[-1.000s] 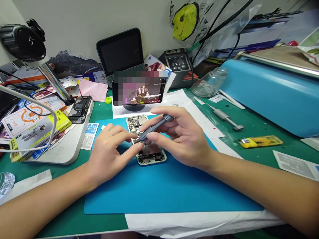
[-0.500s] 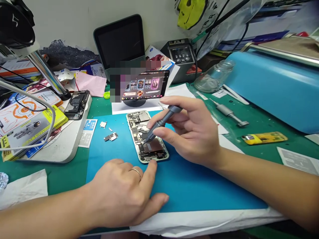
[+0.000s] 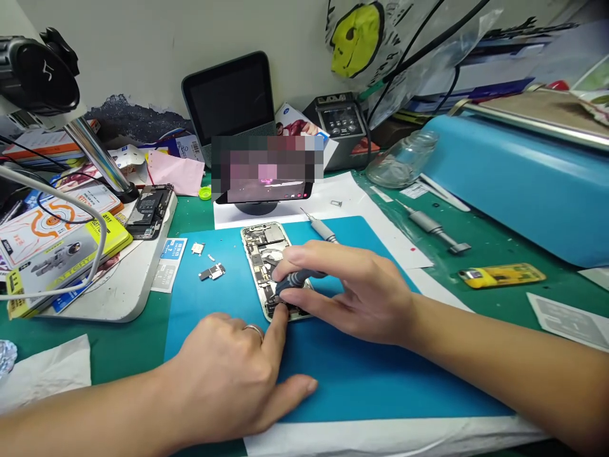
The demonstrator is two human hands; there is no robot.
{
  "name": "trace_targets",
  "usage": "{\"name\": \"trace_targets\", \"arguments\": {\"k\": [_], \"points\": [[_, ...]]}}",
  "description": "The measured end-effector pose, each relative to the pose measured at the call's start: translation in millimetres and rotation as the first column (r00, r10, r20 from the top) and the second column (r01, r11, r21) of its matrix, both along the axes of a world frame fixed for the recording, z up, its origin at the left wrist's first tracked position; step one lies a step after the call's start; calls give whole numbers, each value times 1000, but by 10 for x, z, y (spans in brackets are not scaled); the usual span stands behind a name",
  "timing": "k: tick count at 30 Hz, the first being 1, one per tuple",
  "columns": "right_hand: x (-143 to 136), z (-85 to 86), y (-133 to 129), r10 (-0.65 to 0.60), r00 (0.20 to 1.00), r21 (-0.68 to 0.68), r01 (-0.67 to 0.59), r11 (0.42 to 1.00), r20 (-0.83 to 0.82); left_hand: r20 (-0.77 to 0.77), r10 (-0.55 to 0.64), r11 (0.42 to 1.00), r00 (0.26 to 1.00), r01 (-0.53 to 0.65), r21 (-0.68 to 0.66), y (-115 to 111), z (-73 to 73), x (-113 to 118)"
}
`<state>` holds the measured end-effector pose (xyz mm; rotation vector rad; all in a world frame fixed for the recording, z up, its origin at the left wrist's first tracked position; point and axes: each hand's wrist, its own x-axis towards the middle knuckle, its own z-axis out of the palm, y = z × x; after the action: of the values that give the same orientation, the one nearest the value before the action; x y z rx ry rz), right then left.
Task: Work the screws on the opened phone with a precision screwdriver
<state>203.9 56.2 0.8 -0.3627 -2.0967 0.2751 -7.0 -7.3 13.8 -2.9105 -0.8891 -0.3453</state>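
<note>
Opened phone (image 3: 266, 254) lying face-down on the blue mat (image 3: 342, 374), lengthwise away from the body, insides exposed. Right hand (image 3: 352, 292) curled over the phone's near half, fingers pinched on a dark screwdriver (image 3: 297, 279), held low and almost flat across the phone. Left hand (image 3: 233, 374) resting on the mat just before the phone, loosely closed and holding nothing, ring on one finger, index fingertip stretched forward and touching the phone's near edge beside the screwdriver tip. Small metal parts (image 3: 212, 271) lying loose on the mat, left of the phone, well clear of both hands. Second screwdriver (image 3: 321, 230) lying on the mat just beyond the right hand. Further right on the green bench (image 3: 476, 244), a silver tool (image 3: 432, 225) and a yellow strip (image 3: 499, 275). Behind the phone, a second phone (image 3: 266, 184) propped sideways on a stand, screen lit, and a dark tablet (image 3: 231, 101) behind it. Another opened phone (image 3: 150, 211) resting on a white base (image 3: 128, 285) at left, near a yellow box (image 3: 61, 260). Glass jar (image 3: 402, 158) lying on its side at the back
</note>
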Motion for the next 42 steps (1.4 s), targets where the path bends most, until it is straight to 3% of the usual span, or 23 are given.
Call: {"name": "trace_targets", "arguments": {"k": [4,10,14,21,35,42], "points": [[7,-10,0,-10,1000,20,10,1000,7,-12,-2,1000,1000,2,-4,-9,4,-2],[1,-114,-6,-29,993,-129,14,992,-111,-45,8,1000,999,-8,14,-26,-6,9],[-10,-132,-16,-21,995,-165,4,986,-98,-50,13,1000,999,-12,13,-25,-19,18],[-40,-128,-12,23,994,-143,-39,989,-108,-71,16,1000,997,-16,9,-46,-8,22],[-71,-30,-47,19,1000,-12,-19,1000,-12,-59,17,1000,998,-16,19,-36,-24,26],[-54,-59,-29,3,1000,6,-3,1000,0,-45,25,999,999,-23,41,-47,-18,38]]}}
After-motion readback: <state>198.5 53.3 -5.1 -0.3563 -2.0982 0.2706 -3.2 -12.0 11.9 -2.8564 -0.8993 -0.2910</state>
